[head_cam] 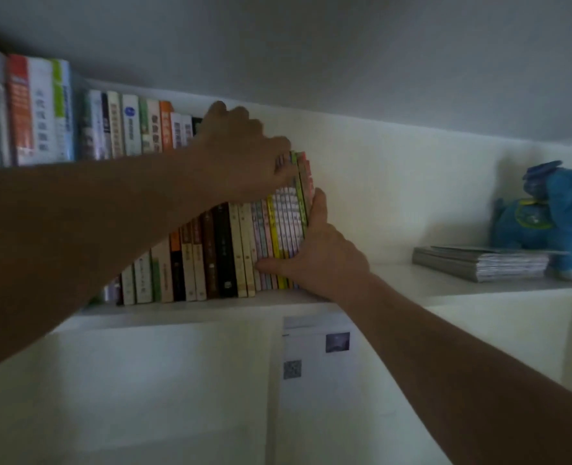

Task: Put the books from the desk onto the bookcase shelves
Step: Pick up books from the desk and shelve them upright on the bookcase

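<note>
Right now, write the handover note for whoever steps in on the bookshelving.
Left hand: on top of the thin colourful books, fingers curled over their upper edges.
Right hand: fingers flat against the right end of that bunch, thumb across the spines low down.
Those books stand at the right end of the row of books on the shelf, tilted a little.
Done: this bunch is up on the shelf, not yet released.
Left: square it against the row and let go. The desk is out of view, so I cannot tell how many books remain.
Also on the shelf: a flat stack of magazines and a blue plush toy.
</note>
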